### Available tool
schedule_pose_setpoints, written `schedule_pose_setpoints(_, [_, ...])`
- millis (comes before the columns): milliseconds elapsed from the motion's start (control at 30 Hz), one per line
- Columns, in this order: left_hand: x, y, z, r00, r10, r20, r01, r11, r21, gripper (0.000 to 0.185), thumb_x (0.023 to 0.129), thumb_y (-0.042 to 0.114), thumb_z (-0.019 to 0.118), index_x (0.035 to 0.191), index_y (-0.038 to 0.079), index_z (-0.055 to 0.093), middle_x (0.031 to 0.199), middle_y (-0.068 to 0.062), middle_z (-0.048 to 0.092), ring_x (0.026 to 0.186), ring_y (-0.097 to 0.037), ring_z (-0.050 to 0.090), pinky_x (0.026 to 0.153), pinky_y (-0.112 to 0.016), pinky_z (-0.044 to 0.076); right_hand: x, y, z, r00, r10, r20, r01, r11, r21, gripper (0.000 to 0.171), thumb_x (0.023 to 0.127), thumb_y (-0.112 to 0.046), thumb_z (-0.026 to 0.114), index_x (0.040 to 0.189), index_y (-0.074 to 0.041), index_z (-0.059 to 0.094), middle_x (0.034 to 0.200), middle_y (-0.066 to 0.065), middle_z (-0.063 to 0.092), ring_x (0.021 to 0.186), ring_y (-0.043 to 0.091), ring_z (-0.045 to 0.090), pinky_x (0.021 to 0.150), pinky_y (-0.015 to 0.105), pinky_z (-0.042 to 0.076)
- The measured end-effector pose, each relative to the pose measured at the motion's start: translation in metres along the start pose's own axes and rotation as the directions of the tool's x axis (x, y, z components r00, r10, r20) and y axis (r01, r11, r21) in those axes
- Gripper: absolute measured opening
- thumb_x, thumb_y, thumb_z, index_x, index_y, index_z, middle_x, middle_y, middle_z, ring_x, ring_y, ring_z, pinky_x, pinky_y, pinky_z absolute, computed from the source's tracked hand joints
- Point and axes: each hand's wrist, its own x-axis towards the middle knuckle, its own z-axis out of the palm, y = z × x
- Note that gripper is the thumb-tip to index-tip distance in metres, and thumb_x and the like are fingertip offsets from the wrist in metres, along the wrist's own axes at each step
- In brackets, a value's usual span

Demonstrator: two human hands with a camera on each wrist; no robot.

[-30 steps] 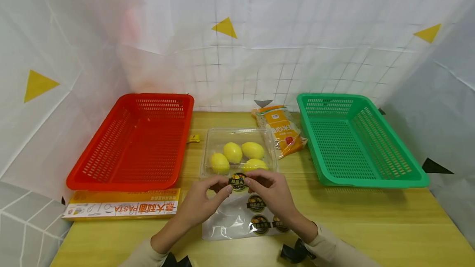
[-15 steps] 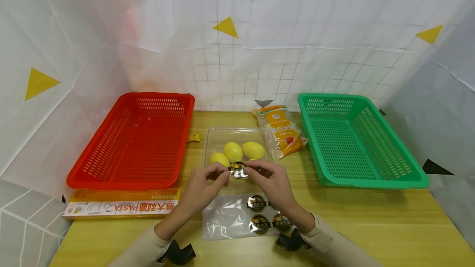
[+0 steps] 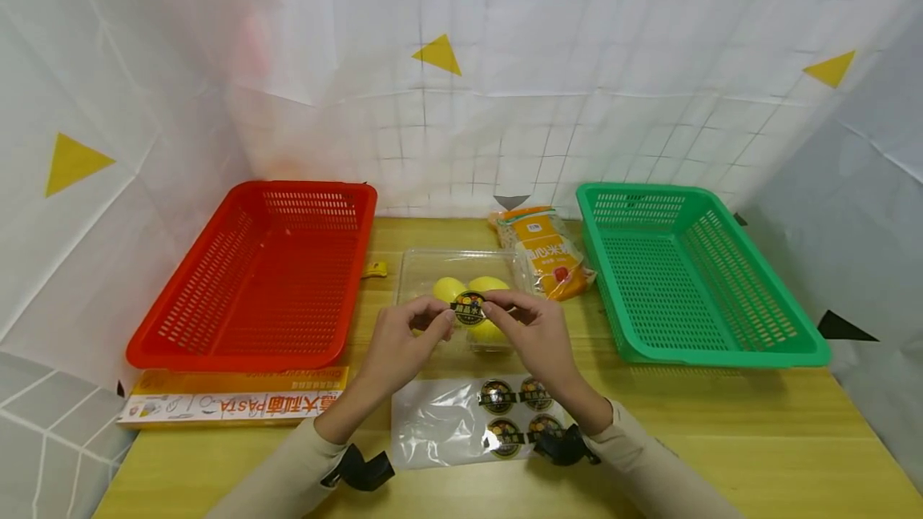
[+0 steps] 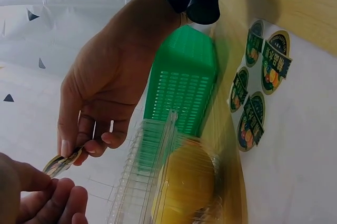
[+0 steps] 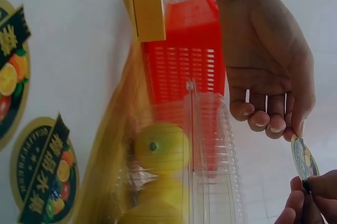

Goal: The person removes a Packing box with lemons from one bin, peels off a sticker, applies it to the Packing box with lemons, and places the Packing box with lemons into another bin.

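Note:
A round black-and-gold sticker [image 3: 469, 308] is stretched between my two hands, above a clear plastic clamshell box [image 3: 418, 263]. The left hand [image 3: 407, 341] pinches its left end between thumb and forefinger. The right hand [image 3: 537, 335] pinches the right end the same way. In the right wrist view the sticker [image 5: 304, 156] hangs tilted between the fingertips, higher than the box. Several yellow lemons [image 3: 449, 288] lie inside the box, partly hidden behind the hands. Nearer to me, a sheet of stickers [image 3: 436, 423] lies on the table, several stickers still on its right side.
At the left stands a red basket [image 3: 245, 360], with a pasta box [image 3: 238, 407] before it. A green basket [image 3: 728, 355] stands at the right. An orange-and-clear food bag [image 3: 548, 255] lies behind the clamshell, and a small yellow item [image 3: 375, 269] sits beside the red basket.
Both hands have lifted the sticker away from the sheet and moved it forward over the clamshell box, covering some lemons. More of the sticker sheet shows now.

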Motion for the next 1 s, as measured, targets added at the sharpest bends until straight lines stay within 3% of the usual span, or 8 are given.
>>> schedule_pose_setpoints(300, [0.012, -0.001, 0.005, 0.999, -0.010, -0.034, 0.008, 0.998, -0.061, 0.013, 0.101, 0.011, 0.070, 0.088, 0.013, 0.074, 0.073, -0.001, 0.069, 0.065, -0.021, 0.065, 0.057, -0.029, 0.048, 0.011, 0.002, -0.002, 0.999, 0.017, -0.048, -0.017, 1.000, 0.008, 0.015, 0.097, -0.012, 0.077, 0.109, -0.004, 0.080, 0.101, 0.008, 0.077, 0.075, 0.021, 0.070, 0.065, 0.026, 0.054])
schedule_pose_setpoints(533, [0.018, -0.004, 0.008, 0.998, -0.005, -0.062, 0.000, 0.997, -0.080, 0.012, 0.100, 0.011, 0.071, 0.088, 0.011, 0.074, 0.074, -0.004, 0.069, 0.064, -0.016, 0.065, 0.055, -0.027, 0.046, 0.016, 0.002, -0.001, 0.998, 0.001, -0.069, 0.000, 1.000, 0.020, 0.015, 0.096, -0.005, 0.075, 0.110, 0.000, 0.078, 0.102, 0.014, 0.076, 0.078, 0.018, 0.070, 0.070, 0.026, 0.055])
schedule_pose_setpoints(667, [0.019, -0.004, 0.009, 0.998, -0.019, -0.059, 0.014, 0.996, -0.088, 0.013, 0.101, 0.013, 0.070, 0.089, 0.011, 0.074, 0.076, -0.012, 0.070, 0.065, -0.016, 0.065, 0.056, -0.028, 0.048, 0.017, 0.002, -0.001, 0.997, 0.001, -0.071, 0.001, 0.999, 0.038, 0.018, 0.096, -0.001, 0.074, 0.114, 0.003, 0.076, 0.101, 0.018, 0.075, 0.080, 0.020, 0.070, 0.069, 0.026, 0.055])
schedule_pose_setpoints(833, [0.021, -0.003, 0.008, 0.998, -0.022, -0.053, 0.018, 0.996, -0.087, 0.014, 0.102, 0.015, 0.070, 0.089, 0.011, 0.074, 0.077, -0.011, 0.070, 0.067, -0.018, 0.066, 0.060, -0.030, 0.051, 0.021, 0.003, -0.001, 0.998, -0.016, -0.065, 0.020, 0.997, 0.071, 0.027, 0.096, 0.001, 0.073, 0.123, 0.000, 0.073, 0.095, 0.019, 0.073, 0.079, 0.021, 0.067, 0.071, 0.026, 0.054])
schedule_pose_setpoints(1000, [0.024, -0.005, 0.007, 0.998, -0.036, -0.052, 0.031, 0.995, -0.093, 0.012, 0.101, 0.014, 0.069, 0.093, 0.006, 0.075, 0.079, -0.012, 0.071, 0.067, -0.018, 0.067, 0.060, -0.031, 0.054, 0.025, 0.003, -0.001, 0.998, -0.034, -0.058, 0.040, 0.995, 0.095, 0.019, 0.096, 0.000, 0.073, 0.115, 0.003, 0.073, 0.092, 0.021, 0.071, 0.080, 0.023, 0.069, 0.072, 0.027, 0.057])
